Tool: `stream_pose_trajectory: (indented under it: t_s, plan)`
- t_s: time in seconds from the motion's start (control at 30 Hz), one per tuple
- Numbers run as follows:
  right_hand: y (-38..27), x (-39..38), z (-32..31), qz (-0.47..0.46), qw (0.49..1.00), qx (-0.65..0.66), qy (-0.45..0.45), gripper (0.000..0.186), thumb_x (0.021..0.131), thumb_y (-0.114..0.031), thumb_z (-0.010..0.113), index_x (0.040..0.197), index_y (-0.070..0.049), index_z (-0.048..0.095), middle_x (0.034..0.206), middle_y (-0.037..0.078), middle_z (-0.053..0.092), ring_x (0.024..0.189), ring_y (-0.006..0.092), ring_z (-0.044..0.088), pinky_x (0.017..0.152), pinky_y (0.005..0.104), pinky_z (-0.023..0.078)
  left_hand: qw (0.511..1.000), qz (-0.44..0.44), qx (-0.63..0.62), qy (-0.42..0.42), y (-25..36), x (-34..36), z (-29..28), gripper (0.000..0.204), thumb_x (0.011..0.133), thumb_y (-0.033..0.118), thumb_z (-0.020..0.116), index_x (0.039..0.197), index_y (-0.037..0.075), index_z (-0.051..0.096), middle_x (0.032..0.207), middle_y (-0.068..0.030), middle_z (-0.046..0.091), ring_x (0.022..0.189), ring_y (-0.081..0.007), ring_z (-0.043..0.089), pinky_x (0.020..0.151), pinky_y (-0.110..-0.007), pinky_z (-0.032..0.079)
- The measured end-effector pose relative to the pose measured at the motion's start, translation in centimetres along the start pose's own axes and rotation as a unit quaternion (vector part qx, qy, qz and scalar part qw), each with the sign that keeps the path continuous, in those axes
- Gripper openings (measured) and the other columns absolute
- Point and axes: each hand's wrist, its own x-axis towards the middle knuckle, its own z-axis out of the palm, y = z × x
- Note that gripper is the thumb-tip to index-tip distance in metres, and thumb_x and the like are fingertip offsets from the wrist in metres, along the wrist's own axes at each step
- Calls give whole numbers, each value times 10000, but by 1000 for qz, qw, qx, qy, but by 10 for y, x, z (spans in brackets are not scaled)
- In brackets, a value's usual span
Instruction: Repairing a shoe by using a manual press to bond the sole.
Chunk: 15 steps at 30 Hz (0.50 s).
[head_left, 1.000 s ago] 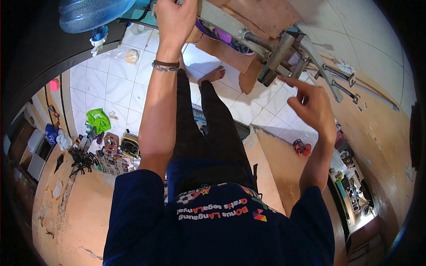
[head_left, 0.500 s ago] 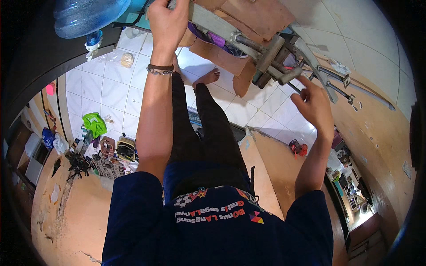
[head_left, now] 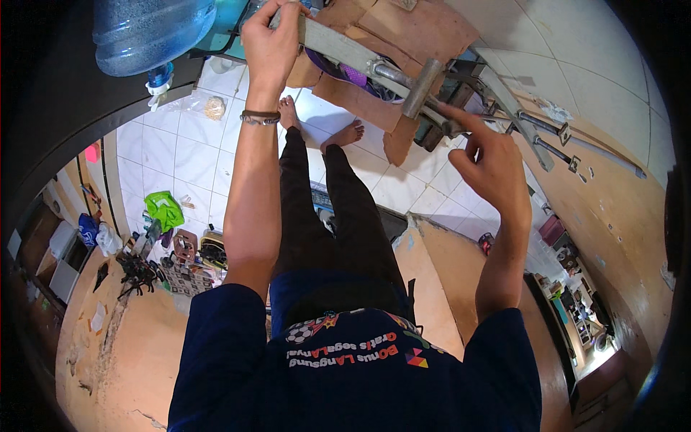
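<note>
Left hand (head_left: 270, 39) fingers clamp the flat grey metal bar (head_left: 338, 49), top centre; its long axis runs down-right to a cylindrical steel handle (head_left: 421, 88). Right hand (head_left: 489, 169) fingers apart, forefinger touching the metal frame (head_left: 461, 122).

A white tiled floor (head_left: 403, 189) is carrying everything. Below the left fingers (head_left: 277, 18), a clear bag (head_left: 205, 106) and two bare feet (head_left: 320, 124) are resting on it. Cardboard (head_left: 360, 97) is lying between both hands' fingers; a green bag (head_left: 164, 209) is sitting far below-left.
</note>
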Motion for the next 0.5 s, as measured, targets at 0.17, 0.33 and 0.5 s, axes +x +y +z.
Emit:
stream_pose_trajectory:
  t_s: [0.17,0.33,0.5]
  plan:
    - [-9,-11,-3,-5,997,8,-72,527,727,-137,605,1246,-193,677,556,100,535,489,210,537,523,325,430,995,7,95,-31,-29,19,-6,325,969,265,513,889,2,687,750,-94,658,713,-183,607,664,-333,468]
    - [-11,-24,-5,19,995,97,-7,482,754,-41,562,1216,-105,681,533,40,424,481,99,413,503,266,363,967,68,230,-84,-44,40,-16,387,962,389,518,1037,75,731,896,-162,703,833,-281,649,790,-361,488]
    - [-9,-28,-3,47,982,180,12,394,799,15,515,1145,-55,690,568,-16,396,527,40,337,494,236,288,942,-47,332,-5,-22,51,15,430,971,361,447,963,26,716,925,-224,703,917,-379,674,817,-457,504]
